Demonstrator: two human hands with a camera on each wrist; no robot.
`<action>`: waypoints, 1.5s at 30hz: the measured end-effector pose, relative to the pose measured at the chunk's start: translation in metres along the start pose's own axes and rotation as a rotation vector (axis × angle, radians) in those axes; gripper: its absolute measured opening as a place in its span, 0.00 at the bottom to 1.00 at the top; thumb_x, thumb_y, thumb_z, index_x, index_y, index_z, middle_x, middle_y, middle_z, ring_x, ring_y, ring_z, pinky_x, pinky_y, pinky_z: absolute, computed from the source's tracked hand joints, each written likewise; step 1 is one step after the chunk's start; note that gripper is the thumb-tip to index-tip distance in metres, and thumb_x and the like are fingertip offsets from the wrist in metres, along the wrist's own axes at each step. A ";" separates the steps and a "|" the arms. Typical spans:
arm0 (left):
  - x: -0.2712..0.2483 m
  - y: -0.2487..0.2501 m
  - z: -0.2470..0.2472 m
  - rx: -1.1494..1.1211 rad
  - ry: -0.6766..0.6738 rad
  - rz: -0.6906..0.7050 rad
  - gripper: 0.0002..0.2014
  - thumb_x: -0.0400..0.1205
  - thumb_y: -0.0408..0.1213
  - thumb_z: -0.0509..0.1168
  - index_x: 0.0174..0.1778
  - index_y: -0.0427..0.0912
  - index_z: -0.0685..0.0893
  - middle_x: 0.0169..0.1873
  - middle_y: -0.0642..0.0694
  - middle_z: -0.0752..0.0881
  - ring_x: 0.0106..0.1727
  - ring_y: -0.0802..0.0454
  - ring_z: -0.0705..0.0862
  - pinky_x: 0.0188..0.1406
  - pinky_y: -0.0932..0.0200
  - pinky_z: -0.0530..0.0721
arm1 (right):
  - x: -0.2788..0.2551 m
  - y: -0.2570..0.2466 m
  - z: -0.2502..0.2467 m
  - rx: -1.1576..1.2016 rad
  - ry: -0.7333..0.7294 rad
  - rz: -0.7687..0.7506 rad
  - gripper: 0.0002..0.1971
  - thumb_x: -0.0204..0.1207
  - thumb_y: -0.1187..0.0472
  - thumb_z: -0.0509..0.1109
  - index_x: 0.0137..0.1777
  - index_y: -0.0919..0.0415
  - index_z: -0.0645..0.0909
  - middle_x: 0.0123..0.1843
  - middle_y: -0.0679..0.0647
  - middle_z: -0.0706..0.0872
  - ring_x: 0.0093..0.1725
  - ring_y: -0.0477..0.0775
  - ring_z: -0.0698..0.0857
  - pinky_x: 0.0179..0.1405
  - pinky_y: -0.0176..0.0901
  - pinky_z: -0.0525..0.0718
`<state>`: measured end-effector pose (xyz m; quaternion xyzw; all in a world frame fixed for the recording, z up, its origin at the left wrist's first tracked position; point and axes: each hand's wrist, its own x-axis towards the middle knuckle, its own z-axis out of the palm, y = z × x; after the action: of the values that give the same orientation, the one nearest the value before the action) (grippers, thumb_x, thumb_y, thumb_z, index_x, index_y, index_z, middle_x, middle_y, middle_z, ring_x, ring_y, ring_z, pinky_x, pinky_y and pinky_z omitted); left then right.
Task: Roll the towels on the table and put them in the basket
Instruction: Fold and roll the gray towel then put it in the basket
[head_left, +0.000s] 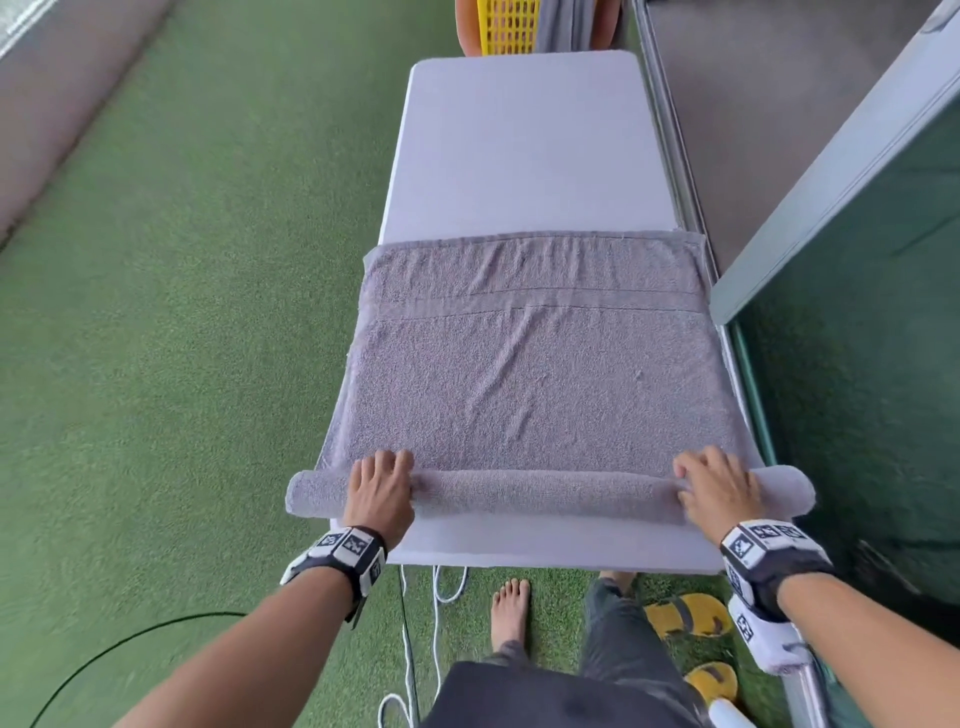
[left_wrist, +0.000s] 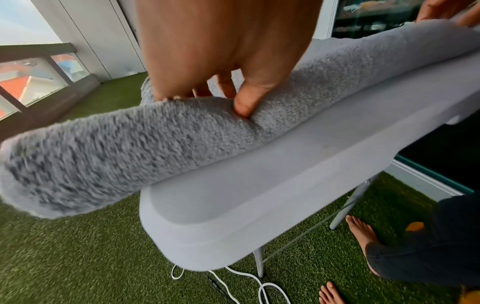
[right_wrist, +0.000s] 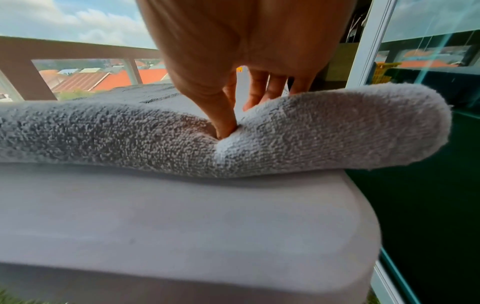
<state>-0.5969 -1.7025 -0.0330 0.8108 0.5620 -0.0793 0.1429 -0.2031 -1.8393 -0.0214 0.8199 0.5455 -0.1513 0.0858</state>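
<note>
Clearly the biggest risk lay with the towel (head_left: 530, 374) itself: most of it stretched flat beyond both hands, creased in places, and those wrinkles could get wound in and leave the roll lumpy if nobody smoothed them. Its rolled end overhung the table (head_left: 519, 140) outside each hand, so uneven pushing would likely skew the roll into a cone or let one end slip off the edge. The left hand (head_left: 379, 491) curled over the roll near its left end, thumb dug into the pile, and the right hand (head_left: 719, 488) clamped it likewise near the right end; a loose grip there might let the turns spring open. It looked grey, thick and looped, with a flat woven band across the far part. Far beyond both hands stood the basket (head_left: 511, 26), yellow.
</note>
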 end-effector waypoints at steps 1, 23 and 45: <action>0.002 0.002 -0.001 0.026 0.022 0.010 0.14 0.73 0.26 0.65 0.53 0.43 0.77 0.47 0.44 0.77 0.46 0.48 0.74 0.52 0.50 0.77 | 0.001 -0.002 -0.001 -0.024 0.029 -0.002 0.10 0.73 0.61 0.70 0.43 0.47 0.72 0.49 0.47 0.74 0.53 0.53 0.73 0.50 0.46 0.67; -0.032 0.007 0.008 -0.059 0.037 0.179 0.17 0.64 0.17 0.69 0.44 0.39 0.83 0.37 0.47 0.85 0.37 0.51 0.82 0.43 0.55 0.86 | -0.034 0.025 0.035 0.246 -0.083 -0.207 0.29 0.75 0.71 0.63 0.78 0.59 0.70 0.71 0.49 0.75 0.71 0.49 0.71 0.76 0.41 0.63; 0.008 0.016 0.005 -0.135 0.120 0.096 0.10 0.74 0.21 0.61 0.42 0.41 0.77 0.37 0.47 0.80 0.37 0.51 0.74 0.45 0.52 0.82 | 0.015 -0.017 -0.002 0.070 -0.023 -0.023 0.20 0.68 0.76 0.68 0.31 0.52 0.66 0.36 0.46 0.71 0.42 0.53 0.74 0.40 0.42 0.64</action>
<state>-0.5785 -1.7021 -0.0376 0.8287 0.5340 0.0144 0.1671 -0.2126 -1.8189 -0.0247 0.8141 0.5483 -0.1808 0.0615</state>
